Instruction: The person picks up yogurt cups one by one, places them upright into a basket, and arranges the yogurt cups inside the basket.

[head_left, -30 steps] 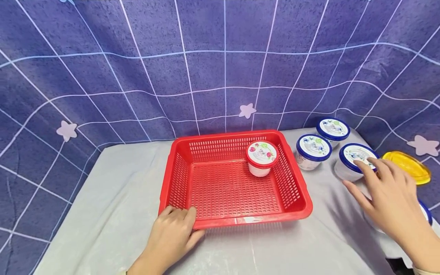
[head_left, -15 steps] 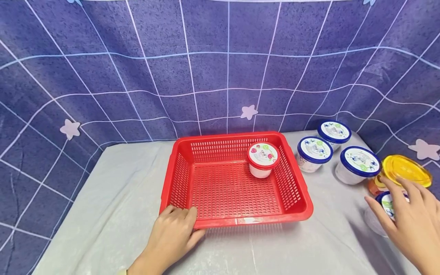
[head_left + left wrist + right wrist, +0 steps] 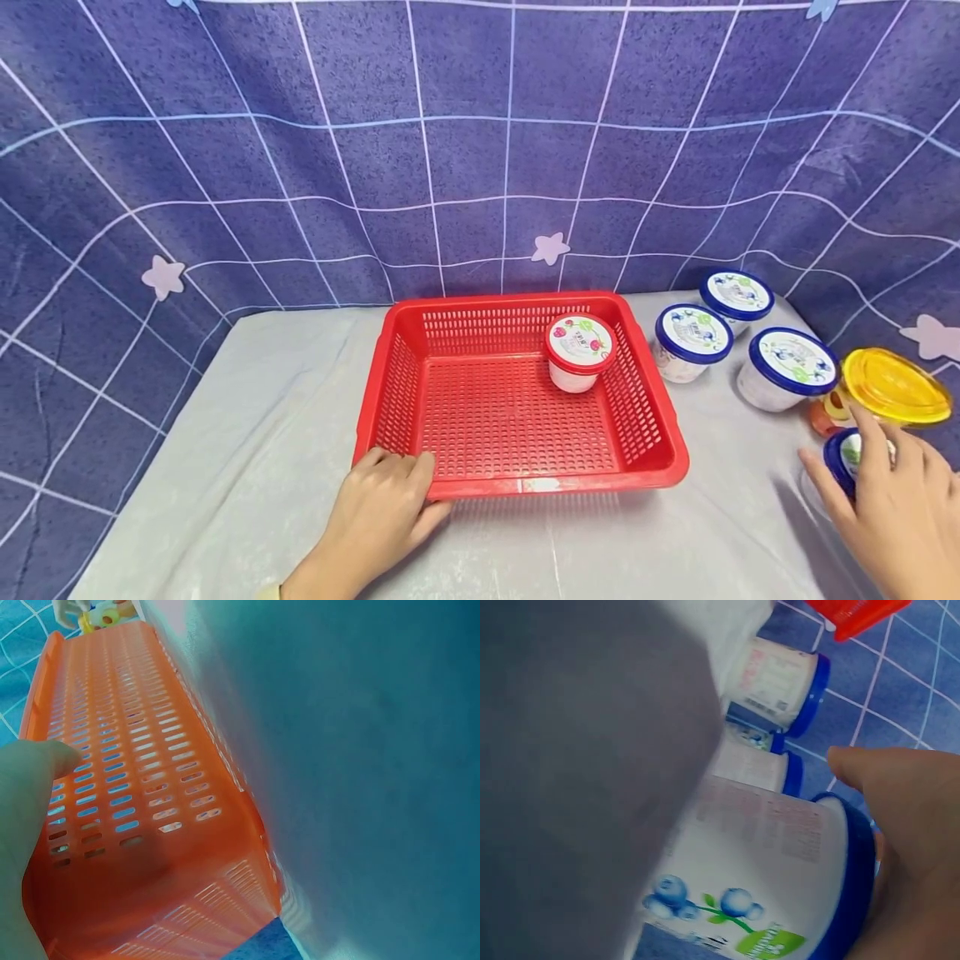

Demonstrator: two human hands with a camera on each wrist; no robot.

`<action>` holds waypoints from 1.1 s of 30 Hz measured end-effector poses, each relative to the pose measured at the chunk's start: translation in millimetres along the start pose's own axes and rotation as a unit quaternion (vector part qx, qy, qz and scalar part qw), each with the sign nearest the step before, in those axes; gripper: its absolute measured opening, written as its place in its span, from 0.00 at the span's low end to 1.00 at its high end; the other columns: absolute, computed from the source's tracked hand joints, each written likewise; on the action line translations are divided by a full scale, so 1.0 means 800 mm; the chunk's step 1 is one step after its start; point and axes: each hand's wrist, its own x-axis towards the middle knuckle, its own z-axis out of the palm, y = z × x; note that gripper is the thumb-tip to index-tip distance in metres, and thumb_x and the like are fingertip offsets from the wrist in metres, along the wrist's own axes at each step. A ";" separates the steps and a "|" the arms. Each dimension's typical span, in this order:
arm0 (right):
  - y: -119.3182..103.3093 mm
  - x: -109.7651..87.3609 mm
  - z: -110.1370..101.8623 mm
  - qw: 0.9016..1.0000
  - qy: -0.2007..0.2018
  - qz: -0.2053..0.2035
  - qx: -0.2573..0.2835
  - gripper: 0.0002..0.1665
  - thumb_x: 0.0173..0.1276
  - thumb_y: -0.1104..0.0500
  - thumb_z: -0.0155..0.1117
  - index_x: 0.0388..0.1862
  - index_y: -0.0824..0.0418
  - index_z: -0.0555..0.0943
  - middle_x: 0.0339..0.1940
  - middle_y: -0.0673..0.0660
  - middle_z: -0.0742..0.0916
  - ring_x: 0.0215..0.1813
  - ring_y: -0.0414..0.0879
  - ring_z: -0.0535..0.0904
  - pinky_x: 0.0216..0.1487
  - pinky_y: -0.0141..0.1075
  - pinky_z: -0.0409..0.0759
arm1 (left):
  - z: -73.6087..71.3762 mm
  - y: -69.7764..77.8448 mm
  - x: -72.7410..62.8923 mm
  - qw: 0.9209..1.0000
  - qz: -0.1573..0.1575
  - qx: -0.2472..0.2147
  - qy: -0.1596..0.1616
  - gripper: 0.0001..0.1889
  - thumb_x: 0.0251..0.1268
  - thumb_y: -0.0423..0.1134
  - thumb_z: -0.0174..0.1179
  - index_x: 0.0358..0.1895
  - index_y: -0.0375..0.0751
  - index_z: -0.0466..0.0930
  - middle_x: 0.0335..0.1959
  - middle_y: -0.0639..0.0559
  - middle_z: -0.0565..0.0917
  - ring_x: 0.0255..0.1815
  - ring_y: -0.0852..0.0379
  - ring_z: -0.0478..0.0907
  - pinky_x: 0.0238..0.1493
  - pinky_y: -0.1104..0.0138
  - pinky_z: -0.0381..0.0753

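Observation:
My left hand [image 3: 380, 507] grips the near left corner of the red plastic basket [image 3: 517, 485], fingers over the rim and thumb against the outer wall. A white tub with a red raspberry-printed lid [image 3: 579, 343] stands inside at the back right. On the far right my right hand [image 3: 903, 508] hovers over a blueberry yogurt tub with a blue lid [image 3: 842, 460], partly hiding it. In the right wrist view that tub [image 3: 757, 855] is close to the palm, and the thumb [image 3: 855, 766] is held apart from the lid.
Several other blue-lidded tubs [image 3: 793, 361] stand right of the basket. A yellow translucent lid-like thing [image 3: 896, 385] is behind the right hand, with an orange item [image 3: 827, 414] beside it. A blue grid-patterned cloth [image 3: 465, 150] hangs behind the pale table covering [image 3: 247, 433].
My right hand has moved right and toward me, from above one blue-lidded tub to the nearer one. The left hand stays on the basket. The head view has shifted slightly.

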 end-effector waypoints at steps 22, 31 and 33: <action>0.006 -0.003 0.001 0.996 -0.041 0.076 0.005 0.40 0.71 0.36 0.51 0.61 0.69 0.61 0.58 0.86 0.60 0.62 0.83 0.53 0.62 0.69 0.48 | -0.001 0.001 0.001 1.000 0.003 0.007 -0.002 0.20 0.51 0.57 0.60 0.24 0.44 0.66 0.12 0.57 0.64 0.12 0.55 0.67 0.29 0.59 0.71; 0.007 0.003 0.001 0.994 -0.078 0.078 -0.022 0.34 0.69 0.42 0.53 0.59 0.69 0.65 0.61 0.84 0.56 0.63 0.83 0.50 0.59 0.72 0.49 | -0.001 0.001 0.001 1.000 -0.002 0.010 -0.008 0.20 0.53 0.57 0.58 0.24 0.45 0.66 0.12 0.57 0.65 0.12 0.55 0.68 0.30 0.58 0.72; 0.008 0.003 0.002 0.994 -0.078 0.075 -0.024 0.37 0.70 0.39 0.53 0.59 0.69 0.65 0.63 0.83 0.57 0.64 0.84 0.50 0.62 0.73 0.47 | -0.001 0.001 0.001 1.000 -0.002 0.009 -0.007 0.20 0.52 0.57 0.59 0.24 0.45 0.66 0.12 0.57 0.65 0.12 0.55 0.68 0.29 0.59 0.72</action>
